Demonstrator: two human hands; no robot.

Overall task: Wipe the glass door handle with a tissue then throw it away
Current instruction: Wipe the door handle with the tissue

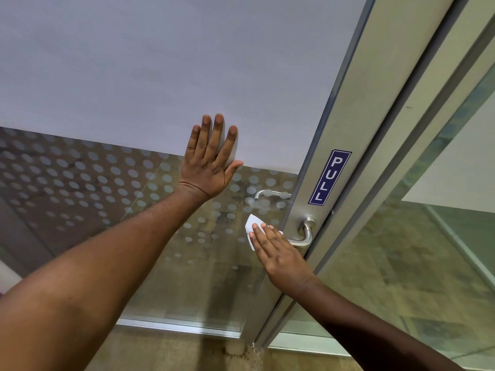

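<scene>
A silver lever handle [308, 235] sticks out of the metal door frame [356, 145] below a blue PULL sign [330, 177]. My right hand [278, 253] lies over the handle's grip with a white tissue [251, 228] pressed under the fingers; the tissue's corner shows past my fingertips. The bend and base of the handle stay visible, while the grip end is covered. My left hand [211, 159] is flat, fingers spread, against the glass door panel [134, 76], holding nothing.
The glass has a frosted upper band and a dotted strip [80, 172] below it. A second handle [270, 194] shows through the glass on the far side. A fixed glass pane [415, 263] stands to the right. Beige floor lies below.
</scene>
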